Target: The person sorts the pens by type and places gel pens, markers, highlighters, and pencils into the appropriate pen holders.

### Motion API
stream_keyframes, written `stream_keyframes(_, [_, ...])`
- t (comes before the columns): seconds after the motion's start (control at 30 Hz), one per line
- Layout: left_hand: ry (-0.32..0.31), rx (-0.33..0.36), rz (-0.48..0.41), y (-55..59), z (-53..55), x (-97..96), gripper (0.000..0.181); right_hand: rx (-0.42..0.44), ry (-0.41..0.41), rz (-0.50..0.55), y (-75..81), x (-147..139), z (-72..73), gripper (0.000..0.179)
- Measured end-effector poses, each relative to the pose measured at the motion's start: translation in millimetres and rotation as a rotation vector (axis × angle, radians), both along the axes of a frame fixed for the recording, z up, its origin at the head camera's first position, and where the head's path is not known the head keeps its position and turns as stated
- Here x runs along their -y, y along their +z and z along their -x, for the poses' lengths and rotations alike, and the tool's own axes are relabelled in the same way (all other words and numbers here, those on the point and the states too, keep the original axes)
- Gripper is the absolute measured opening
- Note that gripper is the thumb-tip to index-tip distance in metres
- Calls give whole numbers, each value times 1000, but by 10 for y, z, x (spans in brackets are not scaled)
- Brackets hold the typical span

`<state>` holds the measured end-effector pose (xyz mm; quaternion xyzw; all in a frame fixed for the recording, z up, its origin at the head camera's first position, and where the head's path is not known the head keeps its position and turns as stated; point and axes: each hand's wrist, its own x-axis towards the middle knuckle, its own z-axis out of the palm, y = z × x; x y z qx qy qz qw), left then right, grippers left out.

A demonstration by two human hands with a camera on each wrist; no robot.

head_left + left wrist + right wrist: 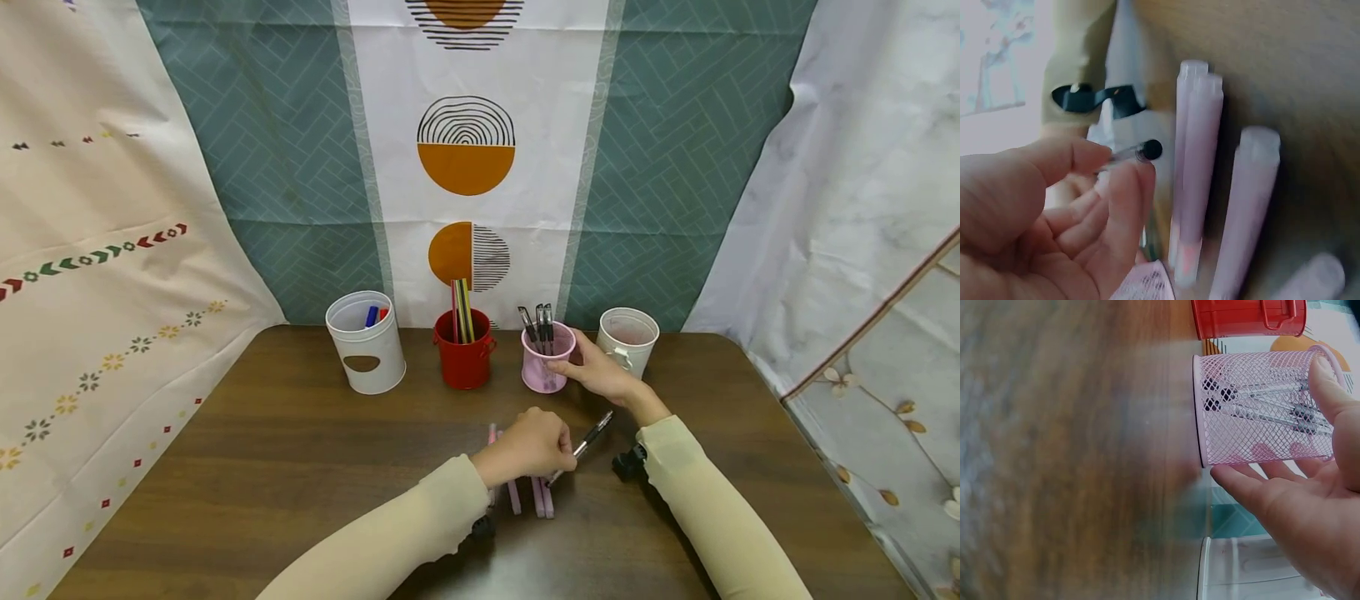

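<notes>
Between the thumb and fingers of my left hand (pixel 532 446) is a clear-barrelled pen (pixel 596 432) with black parts, held slanting just above the table. Its black end faces the camera in the left wrist view. Several pink highlighters (pixel 1202 162) lie beneath and beside this hand. My right hand (pixel 606 372) holds a pink mesh pen cup (pixel 1241 440), thumb near the rim and fingers along the side. The cup stands upright on the table with several black-and-clear pens (pixel 546 327) inside.
A red bucket-shaped cup (pixel 463 367) holding thin coloured sticks stands left of the pink cup. Farther left is a white container (pixel 378 367) with blue and red markers. To the right is a white cup (pixel 633 354). Behind them hangs a patterned cloth (pixel 645 167).
</notes>
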<state>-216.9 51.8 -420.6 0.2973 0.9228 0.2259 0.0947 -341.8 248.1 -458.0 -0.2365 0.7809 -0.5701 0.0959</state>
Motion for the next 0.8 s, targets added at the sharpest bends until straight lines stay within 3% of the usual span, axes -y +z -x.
stream_keyframes(0.2, [-35, 77, -194, 11, 82, 245, 7, -6, -9, -10, 28, 17, -10, 75])
stream_keyframes(0.4, [-6, 189, -383, -41, 200, 424, 3, -6, -9, -11, 35, 17, -41, 75])
stream_keyframes(0.6, [37, 188, -552, 1, 328, 555, 5, -22, -26, -16, -8, 12, -5, 74])
stream_keyframes(0.8, [149, 162, -714, 49, 463, 577, 10, 6, -5, -9, -22, -5, 17, 75])
